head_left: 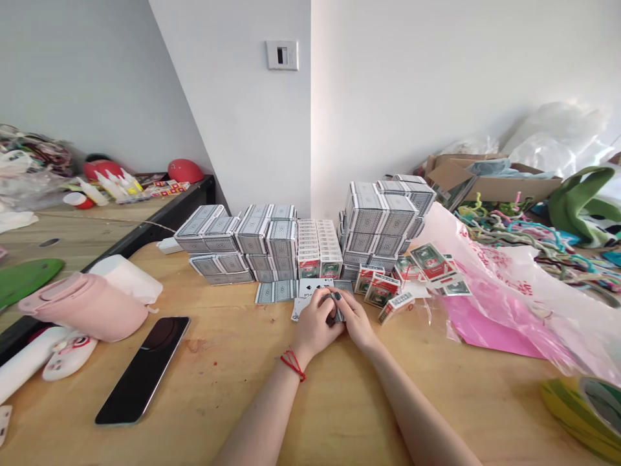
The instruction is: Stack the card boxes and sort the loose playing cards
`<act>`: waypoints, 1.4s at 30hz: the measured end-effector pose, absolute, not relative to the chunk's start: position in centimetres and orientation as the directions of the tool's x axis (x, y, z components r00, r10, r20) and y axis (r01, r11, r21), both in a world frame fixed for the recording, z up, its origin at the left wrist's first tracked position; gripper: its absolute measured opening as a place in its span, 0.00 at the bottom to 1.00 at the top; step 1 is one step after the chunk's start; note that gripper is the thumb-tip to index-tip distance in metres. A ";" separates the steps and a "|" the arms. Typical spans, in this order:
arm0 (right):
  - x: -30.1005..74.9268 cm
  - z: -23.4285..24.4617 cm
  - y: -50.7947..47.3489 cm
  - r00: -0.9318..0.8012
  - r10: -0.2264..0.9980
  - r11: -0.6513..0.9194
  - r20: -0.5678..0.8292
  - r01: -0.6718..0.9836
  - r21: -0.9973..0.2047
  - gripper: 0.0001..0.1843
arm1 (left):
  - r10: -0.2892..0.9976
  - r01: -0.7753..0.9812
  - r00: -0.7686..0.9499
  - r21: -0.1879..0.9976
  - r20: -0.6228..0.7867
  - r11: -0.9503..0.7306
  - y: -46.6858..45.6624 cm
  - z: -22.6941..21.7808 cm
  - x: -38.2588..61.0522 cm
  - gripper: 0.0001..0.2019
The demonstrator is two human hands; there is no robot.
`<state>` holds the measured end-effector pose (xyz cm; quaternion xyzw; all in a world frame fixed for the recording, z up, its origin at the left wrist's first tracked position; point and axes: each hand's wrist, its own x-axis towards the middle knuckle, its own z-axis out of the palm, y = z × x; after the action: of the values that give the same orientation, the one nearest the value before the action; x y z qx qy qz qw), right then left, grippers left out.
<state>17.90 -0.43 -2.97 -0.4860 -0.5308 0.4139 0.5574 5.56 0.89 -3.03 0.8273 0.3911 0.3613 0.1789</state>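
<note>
On the near side of the face-up spade card [315, 286], the left hand [317, 327] and right hand [358, 321] both grasp grey-backed playing cards [340, 315] between them; their grip hides the long axis.

Pale walls [412, 84] rise behind a wooden table [198, 395] and black-edged desk [97, 226].

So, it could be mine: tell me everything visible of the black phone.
The phone is a black, glossy slab with rounded corners and a pale rim. It lies flat, aslant, on the wooden table, left of the left hand, nothing else touching it. A dark circle near its far end may be camera or reflection.
</note>
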 end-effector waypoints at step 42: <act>17.9 -3.6 -0.2 0.083 0.994 -0.016 -0.066 -0.501 -0.865 0.15 | 0.808 0.496 0.405 0.640 0.428 -0.587 0.8 -2.7 5.4 0.04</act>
<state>17.89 -0.20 -3.63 -0.3880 -0.3180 0.5979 0.6251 5.44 0.76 -2.69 0.8109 0.4022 0.3686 0.2116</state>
